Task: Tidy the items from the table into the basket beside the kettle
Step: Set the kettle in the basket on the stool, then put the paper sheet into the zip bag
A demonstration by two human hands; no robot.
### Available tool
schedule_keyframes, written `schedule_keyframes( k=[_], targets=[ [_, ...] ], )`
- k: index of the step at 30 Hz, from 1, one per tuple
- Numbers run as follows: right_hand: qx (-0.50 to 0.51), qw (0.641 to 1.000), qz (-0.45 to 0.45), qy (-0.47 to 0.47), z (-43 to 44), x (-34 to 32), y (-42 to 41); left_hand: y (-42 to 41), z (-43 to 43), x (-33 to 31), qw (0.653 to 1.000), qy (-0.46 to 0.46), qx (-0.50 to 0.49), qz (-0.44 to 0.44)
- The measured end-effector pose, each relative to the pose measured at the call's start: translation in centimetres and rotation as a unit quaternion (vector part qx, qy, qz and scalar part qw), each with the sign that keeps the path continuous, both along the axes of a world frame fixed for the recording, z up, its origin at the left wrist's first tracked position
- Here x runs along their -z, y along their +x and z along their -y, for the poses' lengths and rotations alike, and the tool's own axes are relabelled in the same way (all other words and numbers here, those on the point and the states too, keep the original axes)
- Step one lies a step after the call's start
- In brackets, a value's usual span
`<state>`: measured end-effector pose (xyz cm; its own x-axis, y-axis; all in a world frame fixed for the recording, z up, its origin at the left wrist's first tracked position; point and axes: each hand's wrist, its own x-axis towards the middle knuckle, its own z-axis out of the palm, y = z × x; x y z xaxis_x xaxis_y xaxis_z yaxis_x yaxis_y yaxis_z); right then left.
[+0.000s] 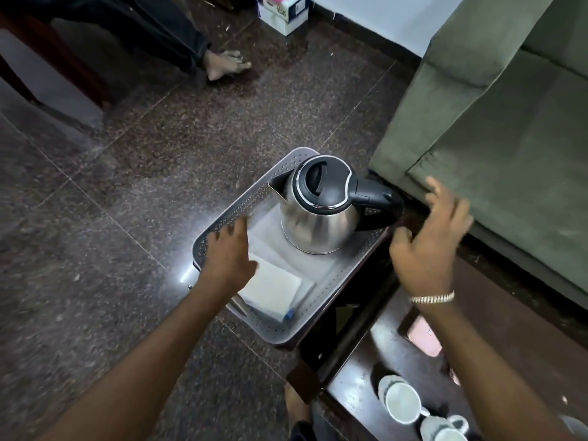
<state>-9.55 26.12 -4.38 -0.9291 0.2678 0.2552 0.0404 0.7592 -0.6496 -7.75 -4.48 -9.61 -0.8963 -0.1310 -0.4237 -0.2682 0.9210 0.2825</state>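
Observation:
A grey perforated basket (356,259) sits at the edge of a dark wooden table (359,374). Inside it stands a steel kettle (318,218) with a black lid and handle. A white folded cloth or packet (273,289) lies at the basket's near end, with a small blue-tipped item (289,314) beside it. My left hand (229,253) reaches over the basket's left rim, fingers spread and holding nothing, resting by the white item. To the right of the basket my right hand (429,230) hovers open near the kettle's handle. Two white cups (402,402) stand on the table at the lower right.
A green sofa (496,128) stands close on the right. The floor is dark granite (127,218). Another person's bare foot (222,63) is at the top left, and a white box (283,14) sits by the wall. A pink item (423,335) lies on the table.

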Motion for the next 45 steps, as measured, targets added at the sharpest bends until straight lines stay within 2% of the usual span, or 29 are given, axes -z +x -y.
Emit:
schedule_keyframes(
  k=[1,3,4,6,8,9,10,12,13,15,16,17,18,19,21,23,24,25,26,27,28,29,30,32,34,36,40,45],
  targets=[
    [-0.005,0.999,-0.042,-0.006,1.0,0.1,1.5,0.5,0.3,0.2,0.998,-0.053,0.004,0.044],
    [-0.104,0.992,-0.056,-0.051,4.1,0.8,4.7,1.7,0.5,0.6,0.988,-0.105,0.014,0.11],
    [-0.169,0.984,-0.019,-0.049,6.0,1.4,6.0,2.0,0.4,0.9,0.984,-0.124,0.024,0.123],
    [-0.282,0.95,0.13,0.02,9.8,3.1,8.4,2.4,0.2,1.1,0.983,-0.135,0.025,0.118],
    [-0.345,0.896,0.258,0.107,12.7,4.5,9.4,1.8,0.1,0.8,0.989,-0.105,-0.012,0.106],
    [-0.358,0.879,0.286,0.136,13.7,4.9,9.5,1.5,0.0,0.3,0.991,-0.073,-0.032,0.11],
    [-0.361,0.873,0.292,0.147,14.3,5.0,9.4,1.1,0.0,-0.4,0.991,-0.031,-0.053,0.117],
    [-0.34,0.891,0.273,0.127,14.7,4.6,9.1,0.8,0.1,-2.0,0.984,0.089,-0.12,0.101],
    [-0.323,0.906,0.255,0.098,14.5,3.9,8.8,0.9,0.2,-3.0,0.964,0.184,-0.166,0.092],
    [-0.28,0.935,0.218,-0.004,13.8,2.5,8.4,1.7,0.0,-5.2,0.877,0.404,-0.244,0.09],
    [-0.257,0.943,0.203,-0.057,13.1,2.0,8.2,2.4,-0.3,-6.0,0.834,0.482,-0.253,0.087],
    [-0.232,0.947,0.197,-0.106,12.2,1.5,8.1,3.1,-0.7,-6.6,0.816,0.522,-0.237,0.073],
    [-0.214,0.944,0.2,-0.154,11.2,1.0,8.2,3.9,-1.5,-7.1,0.819,0.532,-0.209,0.049],
    [-0.208,0.932,0.209,-0.209,10.0,0.4,8.5,4.7,-2.2,-7.3,0.84,0.513,-0.178,0.013],
    [-0.202,0.893,0.227,-0.333,7.7,-0.9,9.3,6.0,-3.8,-7.2,0.875,0.465,-0.121,-0.065],
    [-0.189,0.844,0.248,-0.435,4.4,-1.9,10.1,7.1,-5.9,-7.3,0.88,0.454,-0.094,-0.108],
    [-0.171,0.835,0.254,-0.458,2.4,-2.4,10.4,7.5,-7.0,-7.5,0.881,0.449,-0.093,-0.119],
    [-0.144,0.839,0.249,-0.462,0.2,-2.7,10.7,7.7,-8.0,-7.8,0.881,0.444,-0.099,-0.129],
    [-0.096,0.877,0.229,-0.411,-2.6,-3.0,11.1,7.8,-9.1,-8.1,0.879,0.445,-0.107,-0.134],
    [-0.026,0.931,0.193,-0.31,-5.4,-3.3,11.4,7.9,-10.4,-8.5,0.872,0.456,-0.115,-0.133],
    [0.055,0.969,0.156,-0.185,-8.1,-3.7,11.9,7.9,-11.8,-8.9,0.86,0.477,-0.124,-0.13],
    [0.121,0.981,0.115,-0.095,-10.4,-4.4,12.6,7.9,-13.5,-9.5,0.848,0.499,-0.125,-0.126],
    [0.146,0.984,0.077,-0.071,-12.0,-5.4,13.6,7.9,-15.5,-10.2,0.84,0.515,-0.117,-0.125],
    [0.075,0.984,0.048,-0.154,-12.6,-7.3,15.1,7.8,-19.2,-11.0,0.839,0.519,-0.095,-0.132],
    [-0.033,0.965,0.088,-0.246,-12.5,-9.0,17.0,8.0,-23.6,-12.0,0.832,0.533,-0.088,-0.127],
    [-0.08,0.954,0.119,-0.264,-12.7,-9.8,18.3,8.6,-27.3,-12.8,0.83,0.537,-0.091,-0.116],
    [-0.016,0.968,0.103,-0.228,-15.8,-10.3,20.1,10.1,-33.1,-14.1,0.83,0.544,-0.08,-0.093],
    [0.04,0.969,0.064,-0.234,-19.9,-10.9,22.4,11.5,-37.8,-15.0,0.814,0.58,-0.018,0.003]
  ],
)
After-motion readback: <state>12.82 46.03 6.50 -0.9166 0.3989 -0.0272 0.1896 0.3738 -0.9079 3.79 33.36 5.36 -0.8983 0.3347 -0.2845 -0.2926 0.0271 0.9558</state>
